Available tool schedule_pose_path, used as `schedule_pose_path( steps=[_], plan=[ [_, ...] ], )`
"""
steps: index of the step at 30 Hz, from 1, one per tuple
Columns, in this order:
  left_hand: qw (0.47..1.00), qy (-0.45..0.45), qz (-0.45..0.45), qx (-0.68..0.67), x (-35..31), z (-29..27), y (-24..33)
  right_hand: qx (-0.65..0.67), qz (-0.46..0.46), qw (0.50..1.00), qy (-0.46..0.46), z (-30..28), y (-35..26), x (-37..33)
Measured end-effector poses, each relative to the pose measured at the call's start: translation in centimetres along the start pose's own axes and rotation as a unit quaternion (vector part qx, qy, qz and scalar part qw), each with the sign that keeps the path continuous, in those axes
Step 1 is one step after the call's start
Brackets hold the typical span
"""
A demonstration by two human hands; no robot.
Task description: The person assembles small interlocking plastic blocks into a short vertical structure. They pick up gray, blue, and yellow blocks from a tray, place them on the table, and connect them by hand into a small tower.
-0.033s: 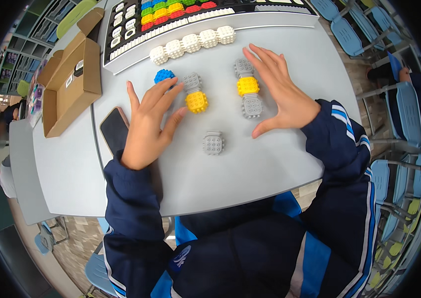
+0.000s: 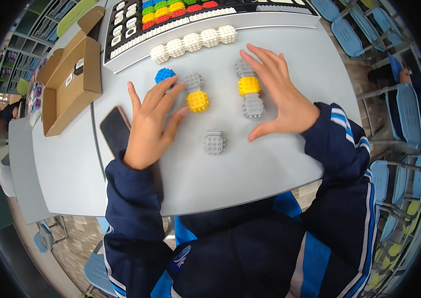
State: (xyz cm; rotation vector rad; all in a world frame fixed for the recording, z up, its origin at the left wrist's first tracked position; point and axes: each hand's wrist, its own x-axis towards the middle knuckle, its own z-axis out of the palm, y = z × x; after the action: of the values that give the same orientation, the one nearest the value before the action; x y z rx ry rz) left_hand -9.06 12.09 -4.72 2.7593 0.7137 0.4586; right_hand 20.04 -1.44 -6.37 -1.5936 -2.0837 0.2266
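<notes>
My left hand (image 2: 150,124) hovers with fingers spread and holds nothing. By its fingertips stands a short stack of one grey and one yellow studded block (image 2: 197,101), and a blue studded block (image 2: 165,75) lies just beyond, partly covered by the fingers. On the right, my right hand (image 2: 282,102) is open, thumb and fingers wide apart. It is beside a column of studded blocks, a yellow block (image 2: 248,86) between two grey ones, whose far end its fingers partly hide. A single grey block (image 2: 214,143) sits nearer me, between the hands.
Behind the blocks lies a row of joined white blocks (image 2: 191,42), in front of a big tray (image 2: 270,21) of coloured pieces. A dark phone (image 2: 114,130) rests left of my left hand. Farther left stands an open cardboard box (image 2: 89,82). Blue chairs (image 2: 411,111) line the right side.
My right hand has shifted slightly to the left, its thumb a little nearer me. The blocks stay where they were, and my left hand keeps its spread pose.
</notes>
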Motion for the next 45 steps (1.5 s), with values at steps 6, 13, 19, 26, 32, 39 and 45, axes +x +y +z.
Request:
schedule_pose_path(
  steps=[6, 13, 19, 26, 32, 39, 45],
  plan=[
    [0.989, 0.063, 0.031, 0.129, 0.5, 1.9, 0.5, -0.036, -0.031, 0.999, 0.026, 3.1, -5.1, 1.0],
    [0.989, 0.060, 0.034, 0.135, 1.0, 3.2, 0.0, -0.059, -0.127, 0.988, 0.069, 5.3, -4.3, 2.6],
    [0.993, 0.056, 0.030, 0.097, 0.5, 3.5, -0.2, -0.055, -0.125, 0.987, 0.083, 5.5, -4.2, 2.3],
    [0.996, 0.046, 0.030, 0.065, 0.6, 3.6, -0.1, -0.049, -0.109, 0.990, 0.080, 5.2, -3.8, 1.9],
    [0.994, 0.061, 0.054, 0.073, 0.6, 3.6, 0.3, -0.036, -0.081, 0.995, 0.052, 4.7, -4.2, 2.1],
    [0.998, 0.002, 0.063, 0.028, -0.2, 2.5, 0.4, -0.041, -0.043, 0.998, -0.001, 3.4, -4.6, 2.4],
    [0.998, -0.051, 0.044, -0.011, -0.8, 2.0, 2.7, -0.035, -0.026, 0.997, -0.063, 2.3, -4.4, 2.1]
  ],
)
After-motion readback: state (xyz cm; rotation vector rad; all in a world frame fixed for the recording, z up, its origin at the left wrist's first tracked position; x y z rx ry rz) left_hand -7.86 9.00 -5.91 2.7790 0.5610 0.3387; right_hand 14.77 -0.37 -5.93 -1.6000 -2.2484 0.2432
